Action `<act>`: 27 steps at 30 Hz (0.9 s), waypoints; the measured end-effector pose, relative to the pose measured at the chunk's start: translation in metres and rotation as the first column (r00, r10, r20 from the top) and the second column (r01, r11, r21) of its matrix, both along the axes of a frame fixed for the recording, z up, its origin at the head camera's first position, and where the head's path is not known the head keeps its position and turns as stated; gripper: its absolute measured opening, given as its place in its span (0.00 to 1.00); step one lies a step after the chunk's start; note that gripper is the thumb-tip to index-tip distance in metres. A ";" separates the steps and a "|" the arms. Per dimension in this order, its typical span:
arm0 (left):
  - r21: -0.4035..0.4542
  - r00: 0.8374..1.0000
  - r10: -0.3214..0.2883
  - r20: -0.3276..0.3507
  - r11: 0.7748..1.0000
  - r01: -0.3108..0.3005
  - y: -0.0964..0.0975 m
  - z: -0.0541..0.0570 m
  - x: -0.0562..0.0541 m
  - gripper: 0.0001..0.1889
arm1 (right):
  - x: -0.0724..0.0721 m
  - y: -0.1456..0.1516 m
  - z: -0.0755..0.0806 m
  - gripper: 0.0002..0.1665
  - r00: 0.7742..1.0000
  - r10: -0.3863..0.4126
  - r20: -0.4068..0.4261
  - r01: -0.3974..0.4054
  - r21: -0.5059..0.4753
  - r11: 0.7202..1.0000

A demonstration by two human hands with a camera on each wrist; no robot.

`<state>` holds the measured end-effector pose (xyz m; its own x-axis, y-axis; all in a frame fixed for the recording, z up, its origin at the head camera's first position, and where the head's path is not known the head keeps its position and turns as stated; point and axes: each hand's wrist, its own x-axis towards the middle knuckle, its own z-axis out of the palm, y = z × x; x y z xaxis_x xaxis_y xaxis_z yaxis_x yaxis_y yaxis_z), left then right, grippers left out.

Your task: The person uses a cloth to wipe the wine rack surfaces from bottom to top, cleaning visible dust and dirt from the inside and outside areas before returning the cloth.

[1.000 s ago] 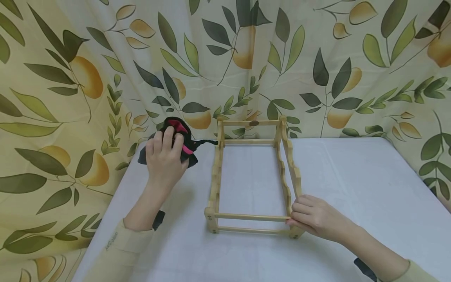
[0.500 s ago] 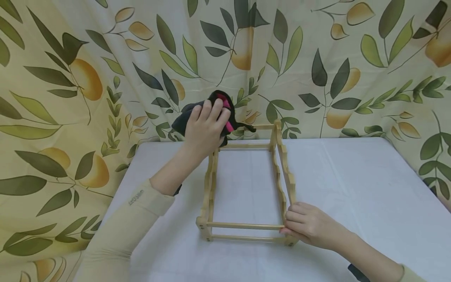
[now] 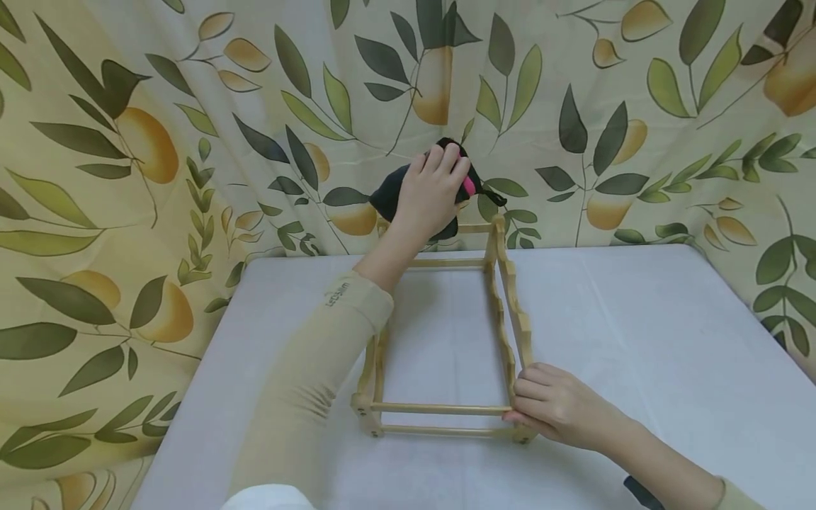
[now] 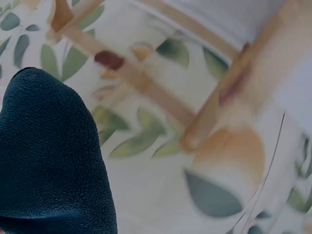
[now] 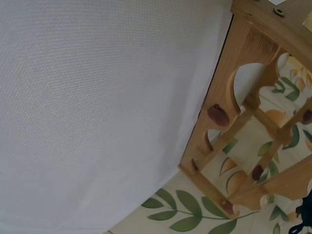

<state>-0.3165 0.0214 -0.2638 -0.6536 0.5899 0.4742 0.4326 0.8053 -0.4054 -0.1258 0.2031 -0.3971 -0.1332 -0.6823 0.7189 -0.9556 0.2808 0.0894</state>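
A dark blue, fleecy cloth item with black and pink trim and a short black cord is in my left hand. The fingers curl over it above the far end of a wooden rack. In the left wrist view the cloth item fills the lower left, with a rack rail beyond. My right hand grips the rack's near right corner. The rack has wavy, notched side rails joined by round rods. The right wrist view shows one notched side up close; the right hand is out of that picture.
The rack stands on a table with a white cloth. A curtain with leaf and fruit print hangs right behind the table and along its left side. A dark strap is at the right wrist.
My left hand has lifted the cloth item and carried it right, from left of the rack to over its far end. The rack has shifted slightly left and nearer, with my right hand on it.
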 end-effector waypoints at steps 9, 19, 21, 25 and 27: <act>-0.042 0.999 0.034 0.042 0.999 -0.032 0.033 -0.051 -0.016 0.19 | 0.000 0.000 -0.001 0.18 1.000 0.007 -0.006 -0.007 -0.027 1.000; -0.121 0.994 0.065 0.087 0.991 -0.055 0.040 -0.103 -0.018 0.17 | -0.001 -0.001 -0.001 0.19 1.000 0.018 -0.012 -0.019 -0.046 0.999; -0.138 0.994 0.075 0.081 0.988 -0.064 0.041 -0.108 -0.019 0.17 | -0.001 -0.002 -0.001 0.19 1.000 0.016 -0.011 -0.016 -0.048 0.999; -0.191 0.989 0.089 0.120 0.979 -0.065 0.042 -0.113 -0.021 0.17 | -0.001 -0.001 -0.002 0.19 1.000 0.008 -0.010 -0.009 -0.052 0.999; -0.227 0.986 0.088 0.143 0.972 -0.054 0.042 -0.116 -0.022 0.18 | -0.001 -0.001 -0.002 0.19 1.000 0.006 -0.008 -0.006 -0.053 0.999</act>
<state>-0.3383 0.0629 -0.3795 -0.7518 0.6182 0.2294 0.4474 0.7338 -0.5113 -0.1271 0.2020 -0.3994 -0.1232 -0.6439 0.7552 -0.9565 0.2797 0.0824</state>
